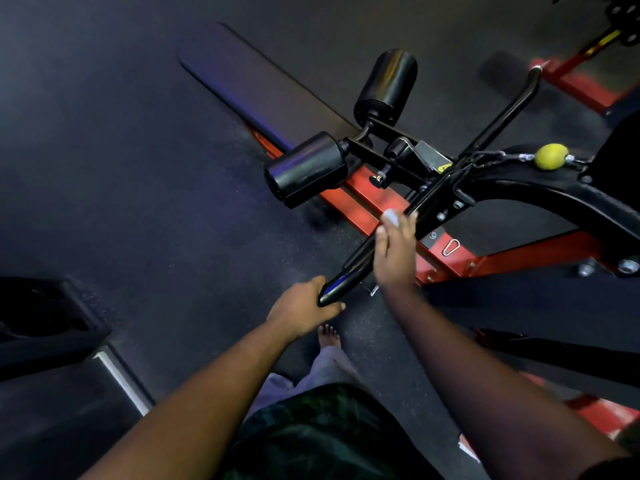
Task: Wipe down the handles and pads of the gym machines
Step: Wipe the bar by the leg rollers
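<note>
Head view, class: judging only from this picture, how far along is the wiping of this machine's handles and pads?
Done: nothing provably; no surface shows a visible wiped mark. In hand: the left hand grips the near end of the black handle bar, while the right hand holds a white cloth against it further up. Left: probably the two roller pads and the bar's far end, both untouched now.

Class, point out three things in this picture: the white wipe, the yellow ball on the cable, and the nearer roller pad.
white wipe [392,216], head view, on its exposed top.
yellow ball [550,156], head view, on its middle.
nearer roller pad [306,168], head view, on its curved side.
</note>
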Tool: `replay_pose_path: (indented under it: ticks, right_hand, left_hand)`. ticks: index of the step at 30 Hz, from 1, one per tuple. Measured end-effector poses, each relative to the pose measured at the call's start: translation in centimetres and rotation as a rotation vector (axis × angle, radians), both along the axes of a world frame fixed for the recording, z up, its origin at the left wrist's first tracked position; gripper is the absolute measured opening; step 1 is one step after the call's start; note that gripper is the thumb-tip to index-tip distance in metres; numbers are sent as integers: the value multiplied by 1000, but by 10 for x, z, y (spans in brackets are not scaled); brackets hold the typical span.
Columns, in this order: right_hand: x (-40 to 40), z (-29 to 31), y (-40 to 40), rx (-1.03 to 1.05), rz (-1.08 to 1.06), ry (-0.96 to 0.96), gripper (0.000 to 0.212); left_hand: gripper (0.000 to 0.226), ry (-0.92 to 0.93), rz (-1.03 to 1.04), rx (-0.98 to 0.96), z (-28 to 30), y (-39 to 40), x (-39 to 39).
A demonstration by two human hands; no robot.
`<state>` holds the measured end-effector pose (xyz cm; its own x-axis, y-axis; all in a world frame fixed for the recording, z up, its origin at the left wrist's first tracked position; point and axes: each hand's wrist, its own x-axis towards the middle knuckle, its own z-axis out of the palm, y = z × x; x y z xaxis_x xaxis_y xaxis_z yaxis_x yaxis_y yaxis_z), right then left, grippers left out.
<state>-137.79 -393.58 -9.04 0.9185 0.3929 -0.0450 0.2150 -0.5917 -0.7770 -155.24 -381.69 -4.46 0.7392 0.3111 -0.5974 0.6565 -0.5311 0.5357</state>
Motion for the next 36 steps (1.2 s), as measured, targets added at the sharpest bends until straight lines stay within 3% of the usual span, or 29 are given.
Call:
replay_pose_path:
  ticks: [4, 8, 11, 14, 16, 21, 25, 27, 30, 32, 36]
  right_hand:
    - [-93, 12, -7, -99, 232, -132, 38]
    - [-61, 13, -23, -292, 542, -375, 41]
    - [-24, 21, -22, -391, 388, -317, 34]
    - [-56, 21, -5, -342, 274, -226, 36]
    - [-103, 17, 5, -303, 266, -244, 45]
    - [-189, 17, 16, -184, 212, -223, 34]
    - [-251, 23, 30, -153, 391, -243, 53]
    - [-276, 24, 34, -111, 386, -165, 55]
    - [-294, 38, 39, -42, 232, -49, 52]
    - [-294, 53, 46, -39, 161, -50, 49]
    - [-290, 76, 83, -128, 224, -98, 39]
  left_hand:
    - [33, 53, -8, -33, -2, 10, -27]
    - [37, 60, -29, -36, 0, 18, -49]
    - [35, 85, -91, -13, 2, 24, -71]
    - [31, 94, -129, 15, 4, 31, -100]
    - [31, 83, -133, 29, 5, 37, -117]
    - [37, -14, -98, -46, 3, 44, -137]
    - [43, -108, -52, -111, -1, 47, -150]
    - [44, -152, -27, -132, -2, 50, -157]
    - [45, -208, -6, -135, 4, 60, -178]
    - [59, -215, -20, -133, 10, 71, -191]
    - [69, -202, -38, -64, 25, 116, -221]
